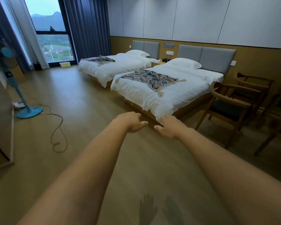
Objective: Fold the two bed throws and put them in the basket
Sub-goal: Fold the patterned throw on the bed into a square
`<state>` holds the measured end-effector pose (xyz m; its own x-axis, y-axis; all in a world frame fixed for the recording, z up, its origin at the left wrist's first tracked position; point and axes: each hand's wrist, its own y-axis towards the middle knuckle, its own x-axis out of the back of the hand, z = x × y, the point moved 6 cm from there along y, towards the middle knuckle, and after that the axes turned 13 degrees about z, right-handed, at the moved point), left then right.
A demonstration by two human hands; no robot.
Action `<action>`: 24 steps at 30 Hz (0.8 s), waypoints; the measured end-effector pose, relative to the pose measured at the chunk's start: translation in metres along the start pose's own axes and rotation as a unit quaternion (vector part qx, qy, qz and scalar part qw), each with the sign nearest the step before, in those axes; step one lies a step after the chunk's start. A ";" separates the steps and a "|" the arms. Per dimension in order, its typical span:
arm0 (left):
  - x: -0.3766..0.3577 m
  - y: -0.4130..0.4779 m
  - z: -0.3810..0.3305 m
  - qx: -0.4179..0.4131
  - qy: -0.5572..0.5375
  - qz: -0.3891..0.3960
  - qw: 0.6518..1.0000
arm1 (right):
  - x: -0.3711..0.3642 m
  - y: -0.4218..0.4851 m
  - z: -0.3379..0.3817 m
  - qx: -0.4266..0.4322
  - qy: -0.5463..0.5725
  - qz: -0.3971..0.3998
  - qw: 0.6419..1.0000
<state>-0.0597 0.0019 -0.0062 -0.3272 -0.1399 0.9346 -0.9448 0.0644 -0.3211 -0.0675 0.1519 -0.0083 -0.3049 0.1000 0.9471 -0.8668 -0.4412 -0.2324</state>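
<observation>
Fan, far left of the near bed: blurring, with its head running off the frame edge. Pale basket, well beyond and left of that bed, sitting on the floor by the window, too small for telling its contents. Far throw, lying rumpled on the second bed just left of the near bed, showing dark, its pattern hard to make out. Near throw, lying spread and unfolded across the near bed's middle, tassels trailing. Chairs, just right of the near bed, being cut off by the frame edge.

Left hand, reaching forward over the floor just left of the near bed's foot corner, fingers hanging loosely bent, thumb pointing right, holding nothing. Right hand, reaching the same way, overlapping that corner, gripping nothing; touching the sheet or not, cannot tell.
</observation>
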 end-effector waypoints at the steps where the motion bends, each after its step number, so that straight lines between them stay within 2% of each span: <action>1: 0.005 0.014 0.009 0.002 -0.001 0.004 1.000 | 0.002 0.018 0.002 -0.001 0.006 0.007 1.000; 7: 0.044 0.116 0.069 0.014 0.010 0.032 0.999 | 0.028 0.131 0.009 -0.015 0.021 0.026 0.999; 14: 0.078 0.214 0.097 -0.013 0.002 0.045 0.999 | 0.053 0.234 -0.001 -0.037 0.012 0.035 0.999; 24: 0.125 0.389 0.128 -0.012 0.012 0.040 0.999 | 0.086 0.407 -0.060 -0.040 0.004 0.038 0.998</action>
<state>-0.4703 -0.1167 -0.0338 -0.4009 -0.1103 0.9095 -0.9150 0.0974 -0.3916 -0.4704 0.0342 -0.0350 -0.3750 0.0766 0.9238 -0.8694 -0.3749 -0.3218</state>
